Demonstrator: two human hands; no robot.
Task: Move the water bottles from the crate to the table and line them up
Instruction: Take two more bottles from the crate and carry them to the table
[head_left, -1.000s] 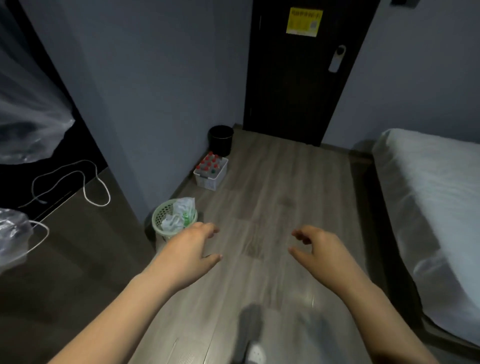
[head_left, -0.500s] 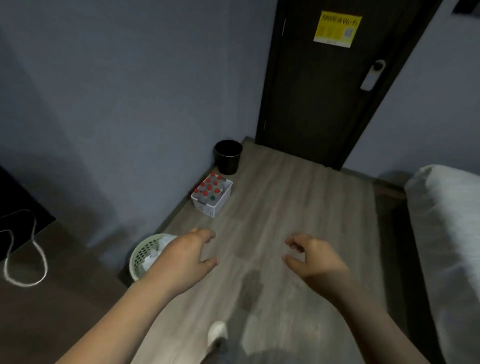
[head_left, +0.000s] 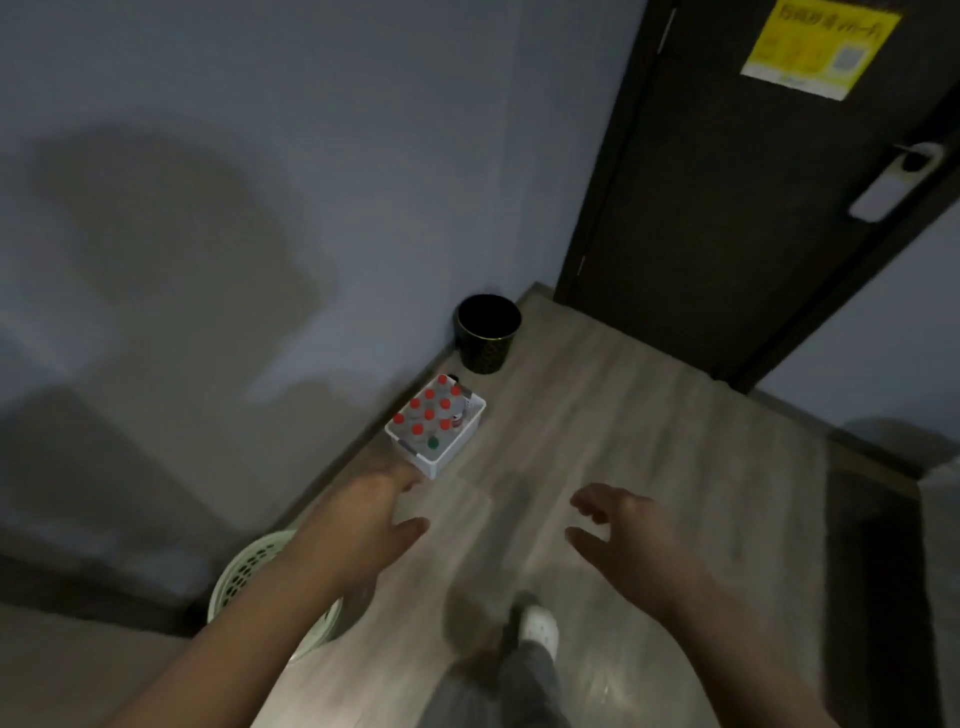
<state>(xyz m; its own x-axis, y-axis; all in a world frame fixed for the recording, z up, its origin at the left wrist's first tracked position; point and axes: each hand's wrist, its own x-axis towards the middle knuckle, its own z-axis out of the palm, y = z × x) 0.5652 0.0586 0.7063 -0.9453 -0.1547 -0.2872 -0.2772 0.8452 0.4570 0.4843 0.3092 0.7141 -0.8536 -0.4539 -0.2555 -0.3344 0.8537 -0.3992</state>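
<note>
A small white crate (head_left: 457, 451) sits on the wooden floor against the left wall, ahead of me. Several water bottles (head_left: 429, 414) stand upright in it, most with red caps and one with a green cap (head_left: 432, 442). My left hand (head_left: 363, 525) is stretched forward, empty, fingers loosely apart, its fingertips near the crate's front corner in the image. My right hand (head_left: 628, 535) is also held out, empty and half curled, well to the right of the crate. No table is in view.
A black waste bin (head_left: 488, 333) stands beyond the crate in the corner beside a dark door (head_left: 753, 197). A pale green basket (head_left: 249, 577) sits by the wall under my left forearm. My foot in a white shoe (head_left: 540, 626) is on the floor below.
I have walked forward: the crate, black bin and door are larger and nearer. The bed at the right has left the view. Both hands stay empty and outstretched.
</note>
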